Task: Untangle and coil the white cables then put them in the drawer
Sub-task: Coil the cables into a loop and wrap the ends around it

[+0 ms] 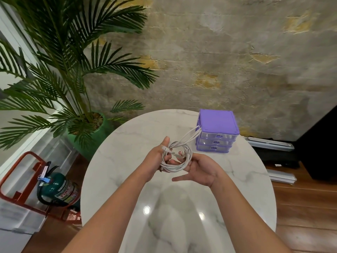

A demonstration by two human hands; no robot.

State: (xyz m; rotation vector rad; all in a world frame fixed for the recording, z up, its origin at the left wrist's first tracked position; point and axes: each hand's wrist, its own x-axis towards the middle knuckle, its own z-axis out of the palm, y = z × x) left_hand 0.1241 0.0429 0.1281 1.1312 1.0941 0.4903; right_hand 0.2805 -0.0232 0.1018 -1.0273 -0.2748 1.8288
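My left hand (pixel 156 157) and right hand (pixel 198 169) meet above the middle of the round marble table (pixel 127 143), with the white cables (pixel 177 157) between them. The left hand is closed around the left side of the coil, thumb up and a connector end lying against it. The right hand is loosely open, palm turned inward, its fingers cupping the coil's right and lower side. The loops hang in the air, clear of the tabletop. Several strands run up and right from the coil to the left side of the purple drawer unit (pixel 217 132), which stands near the table's far right edge, its three clear drawers all pushed in.
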